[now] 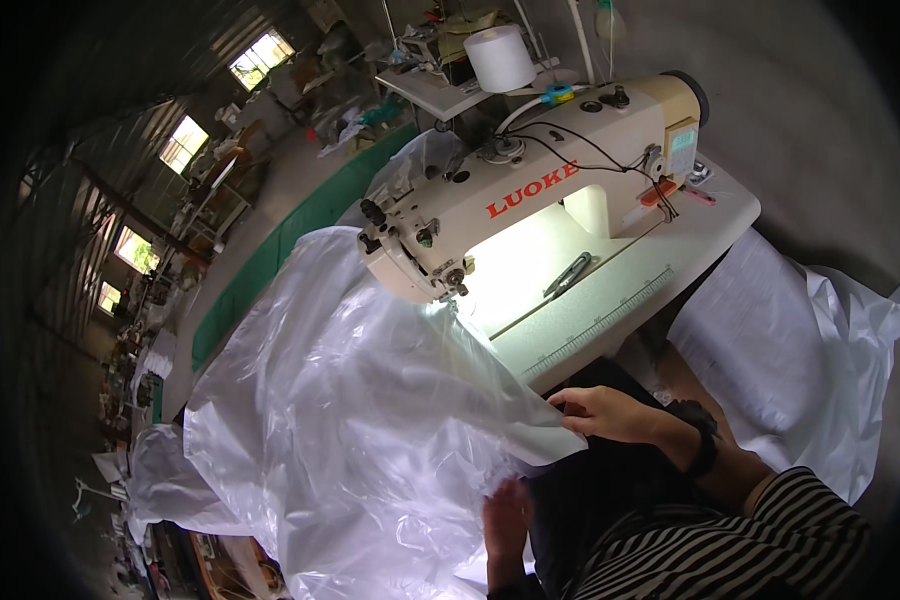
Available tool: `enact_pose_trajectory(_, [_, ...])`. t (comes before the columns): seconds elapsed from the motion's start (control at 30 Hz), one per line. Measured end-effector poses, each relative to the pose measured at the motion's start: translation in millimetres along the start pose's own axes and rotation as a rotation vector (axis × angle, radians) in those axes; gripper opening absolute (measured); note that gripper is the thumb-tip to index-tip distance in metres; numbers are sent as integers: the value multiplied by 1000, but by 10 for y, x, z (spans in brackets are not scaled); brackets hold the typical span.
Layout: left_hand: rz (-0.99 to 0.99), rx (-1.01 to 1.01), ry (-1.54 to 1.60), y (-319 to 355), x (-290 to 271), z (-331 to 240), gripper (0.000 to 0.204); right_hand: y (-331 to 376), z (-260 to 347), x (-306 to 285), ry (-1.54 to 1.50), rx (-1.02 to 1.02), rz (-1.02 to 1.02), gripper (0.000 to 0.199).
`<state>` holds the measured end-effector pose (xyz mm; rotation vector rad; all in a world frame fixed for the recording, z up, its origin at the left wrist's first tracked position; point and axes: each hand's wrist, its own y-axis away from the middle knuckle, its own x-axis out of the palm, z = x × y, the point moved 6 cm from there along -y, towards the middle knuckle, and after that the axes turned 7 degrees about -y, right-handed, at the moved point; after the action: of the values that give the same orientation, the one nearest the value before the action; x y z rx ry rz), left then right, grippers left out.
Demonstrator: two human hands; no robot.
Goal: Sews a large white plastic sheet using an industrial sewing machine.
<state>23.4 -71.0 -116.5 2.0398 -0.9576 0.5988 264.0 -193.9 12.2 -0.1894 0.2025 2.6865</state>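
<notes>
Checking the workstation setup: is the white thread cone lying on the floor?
No, the white thread cone stands upright behind the sewing machine.

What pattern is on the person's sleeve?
The sleeve has black and white stripes, seen best in the head view.

free: lit table (610, 290) right of needle | blocked: machine head (420, 235), plastic sheet (350, 420)

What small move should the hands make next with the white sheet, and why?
Probably slide the white plastic sheet toward the sewing machine. The right hand pinches its edge at the table front, the left hand is under it, and the edge lies short of the needle.
</notes>
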Motion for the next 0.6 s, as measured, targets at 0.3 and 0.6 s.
enact_pose_trajectory(0.3, [-378, 623, -1560, 47, 1340, -727, 11, -1, 50, 66, -70, -14, -28, 45])
enact_pose_trajectory(0.6, [-18, 885, -1724, 220, 2087, -293, 10, 18, 129, -114, 101, 82, -134, 56])
